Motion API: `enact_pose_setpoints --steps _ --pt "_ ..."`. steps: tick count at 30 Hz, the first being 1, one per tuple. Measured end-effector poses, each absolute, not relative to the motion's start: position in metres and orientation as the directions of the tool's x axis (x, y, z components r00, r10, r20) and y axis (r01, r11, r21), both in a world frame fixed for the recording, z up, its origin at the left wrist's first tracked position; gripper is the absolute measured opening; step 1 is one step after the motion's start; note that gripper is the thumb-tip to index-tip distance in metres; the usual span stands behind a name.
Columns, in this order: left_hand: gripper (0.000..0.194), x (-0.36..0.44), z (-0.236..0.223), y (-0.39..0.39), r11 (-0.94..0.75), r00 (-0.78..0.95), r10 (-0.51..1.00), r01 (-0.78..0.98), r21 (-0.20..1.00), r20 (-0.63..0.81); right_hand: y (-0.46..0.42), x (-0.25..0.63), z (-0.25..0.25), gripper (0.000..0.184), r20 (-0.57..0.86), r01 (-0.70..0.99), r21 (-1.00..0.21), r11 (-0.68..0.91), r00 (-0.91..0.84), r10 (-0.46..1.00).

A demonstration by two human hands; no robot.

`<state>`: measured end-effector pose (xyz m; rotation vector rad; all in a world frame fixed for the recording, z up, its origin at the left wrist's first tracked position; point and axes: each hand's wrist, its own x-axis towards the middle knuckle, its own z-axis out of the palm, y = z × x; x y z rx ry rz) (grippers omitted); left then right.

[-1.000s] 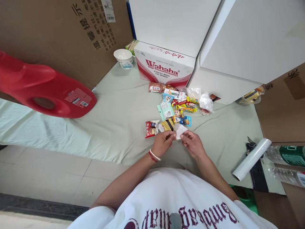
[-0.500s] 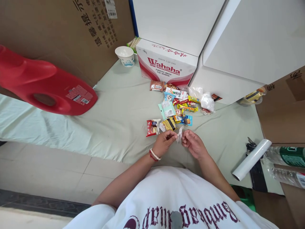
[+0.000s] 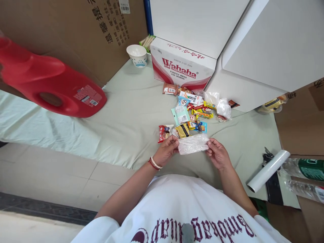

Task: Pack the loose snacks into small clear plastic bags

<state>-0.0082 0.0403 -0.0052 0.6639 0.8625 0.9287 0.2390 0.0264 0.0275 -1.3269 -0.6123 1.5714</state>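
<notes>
A clear plastic bag point(image 3: 193, 144) is stretched out flat between my two hands, just in front of a heap of snacks. My left hand point(image 3: 165, 148) pinches its left end between thumb and fingers. At the other end, my right hand point(image 3: 218, 153) grips the edge the same way. Just beyond the bag lie a red snack packet point(image 3: 164, 133) and a gold packet point(image 3: 182, 130). Behind these are a pale green packet point(image 3: 180, 115), yellow wrapped sticks point(image 3: 202, 113) and other small wrapped snacks. Crumpled clear plastic point(image 3: 223, 108) rests at the heap's right side.
A white Wahaba-style carton marked Wahaha point(image 3: 182, 64) stands behind the snacks, beside a paper cup point(image 3: 138, 55). On the left is a big red jug point(image 3: 58, 87). A white roll point(image 3: 268, 171), keys point(image 3: 267, 155) and plastic bottles point(image 3: 310, 168) lie at the right.
My hands have moved apart, and the small bunched plastic between them is now spread into a wide flat piece. The view has shifted slightly.
</notes>
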Motion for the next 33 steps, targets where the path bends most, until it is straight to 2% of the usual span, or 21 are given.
enact_pose_setpoints --steps 4,7,11,14,16,18,20,23,27,31,33 --pt "0.043 -0.008 -0.003 0.033 0.235 0.128 0.968 -0.174 0.956 -0.215 0.022 0.234 0.03 0.035 -0.426 -0.326 -0.866 -0.378 0.087 0.901" --pt "0.042 0.002 0.009 0.027 0.035 0.094 0.995 0.065 0.997 -0.041 0.021 0.225 0.036 0.035 -0.418 -0.322 -0.87 -0.373 0.082 0.905" --pt "0.056 0.022 0.031 0.018 -0.212 -0.054 0.964 0.439 0.873 0.26 0.022 0.214 0.048 0.036 -0.382 -0.286 -0.897 -0.336 0.119 0.917" --pt "0.06 0.034 0.04 0.016 -0.267 -0.102 0.922 0.531 0.804 0.374 0.02 0.207 0.056 0.034 -0.323 -0.219 -0.934 -0.283 0.179 0.929" --pt "0.054 0.038 0.041 0.018 -0.284 -0.026 0.94 0.489 0.825 0.339 0.018 0.203 0.059 0.032 -0.288 -0.17 -0.951 -0.26 0.172 0.942" --pt "0.039 0.04 0.039 0.023 -0.253 0.04 0.965 0.378 0.891 0.258 0.016 0.201 0.061 0.031 -0.277 -0.13 -0.957 -0.261 0.128 0.952" --pt "0.03 0.039 0.034 0.027 -0.179 0.043 0.984 0.238 0.955 0.173 0.016 0.203 0.062 0.031 -0.286 -0.116 -0.954 -0.275 0.091 0.954" --pt "0.029 0.036 0.026 0.033 -0.02 0.018 1.0 -0.018 1.0 0.02 0.02 0.213 0.067 0.033 -0.327 -0.12 -0.94 -0.319 0.057 0.943" --pt "0.037 0.036 0.02 0.035 0.215 0.035 0.975 -0.367 0.905 -0.217 0.027 0.229 0.07 0.033 -0.337 -0.136 -0.935 -0.326 0.063 0.939" --pt "0.043 0.041 0.021 0.034 0.189 -0.063 0.968 -0.443 0.876 -0.241 0.028 0.229 0.061 0.028 -0.229 -0.084 -0.972 -0.219 0.133 0.964" --pt "0.044 0.041 0.022 0.034 0.197 -0.107 0.956 -0.46 0.866 -0.274 0.027 0.229 0.05 0.027 -0.221 -0.055 -0.975 -0.215 0.133 0.966"
